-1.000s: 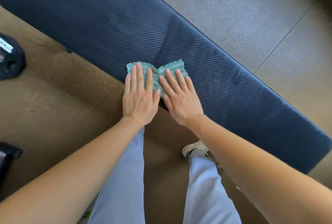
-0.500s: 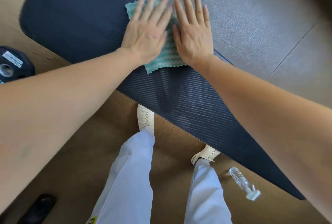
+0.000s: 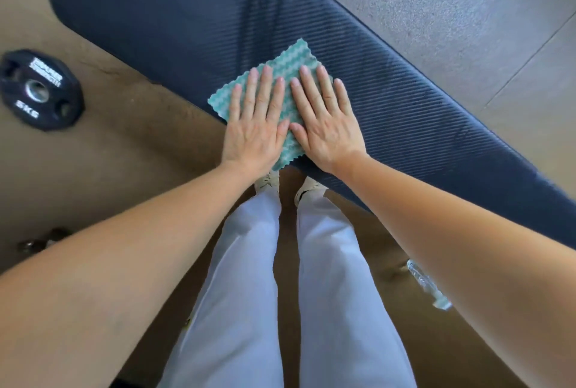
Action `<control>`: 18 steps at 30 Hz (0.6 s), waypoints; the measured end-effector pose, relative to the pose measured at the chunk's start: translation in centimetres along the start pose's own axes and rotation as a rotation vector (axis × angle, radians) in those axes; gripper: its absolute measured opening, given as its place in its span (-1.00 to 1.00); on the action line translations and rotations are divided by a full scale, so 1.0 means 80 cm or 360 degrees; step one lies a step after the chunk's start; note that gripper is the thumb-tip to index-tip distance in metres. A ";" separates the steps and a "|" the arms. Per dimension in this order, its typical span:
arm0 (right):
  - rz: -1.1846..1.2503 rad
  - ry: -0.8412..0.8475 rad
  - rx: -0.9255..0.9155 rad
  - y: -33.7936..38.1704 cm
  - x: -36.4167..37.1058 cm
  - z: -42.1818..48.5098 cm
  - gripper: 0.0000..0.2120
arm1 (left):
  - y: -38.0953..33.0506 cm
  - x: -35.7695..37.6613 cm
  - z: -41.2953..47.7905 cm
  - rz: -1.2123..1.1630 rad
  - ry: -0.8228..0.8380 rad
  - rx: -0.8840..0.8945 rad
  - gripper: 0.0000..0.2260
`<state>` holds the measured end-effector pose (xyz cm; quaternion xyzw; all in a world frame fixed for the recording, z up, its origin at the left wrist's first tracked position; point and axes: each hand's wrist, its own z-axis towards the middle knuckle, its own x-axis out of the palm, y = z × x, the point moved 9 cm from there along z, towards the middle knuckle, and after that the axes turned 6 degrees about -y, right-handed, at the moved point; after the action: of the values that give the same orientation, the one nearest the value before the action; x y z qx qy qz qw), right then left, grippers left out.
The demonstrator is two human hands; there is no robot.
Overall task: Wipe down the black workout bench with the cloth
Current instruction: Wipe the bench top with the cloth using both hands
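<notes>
Head view, hands (image 3: 293,129) flat on cloth (image 3: 282,76)

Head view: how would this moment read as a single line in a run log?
stage: wiping | left hand: flat on cloth | right hand: flat on cloth | cloth: spread on bench, near edge | floor: weight plate, bottle

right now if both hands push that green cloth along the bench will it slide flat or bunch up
The cloth looks thin and floppy, so it would probably bunch if pushed by one edge. With the left hand and right hand flat on it, it likely slides flat over the ribbed bench.
</notes>
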<state>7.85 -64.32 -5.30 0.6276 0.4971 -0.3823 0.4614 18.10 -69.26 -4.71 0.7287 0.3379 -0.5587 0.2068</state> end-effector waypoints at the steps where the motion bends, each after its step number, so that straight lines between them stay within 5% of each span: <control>1: 0.0009 0.0022 -0.0037 0.011 0.008 -0.019 -0.34 | -0.006 0.009 -0.024 -0.0022 0.0050 -0.0023 -0.39; 10: 0.0241 0.0089 -0.0060 0.072 0.022 -0.096 -0.41 | -0.016 0.031 -0.090 0.0009 0.0208 -0.0111 -0.37; 18: 0.0263 -0.0072 0.0156 0.045 -0.004 0.044 -0.42 | 0.066 -0.006 0.032 0.0072 -0.0025 -0.0198 -0.39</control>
<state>11.23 -68.04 -5.28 0.6795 0.4138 -0.3809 0.4711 20.14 -74.71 -5.42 0.7174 0.3537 -0.5375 0.2670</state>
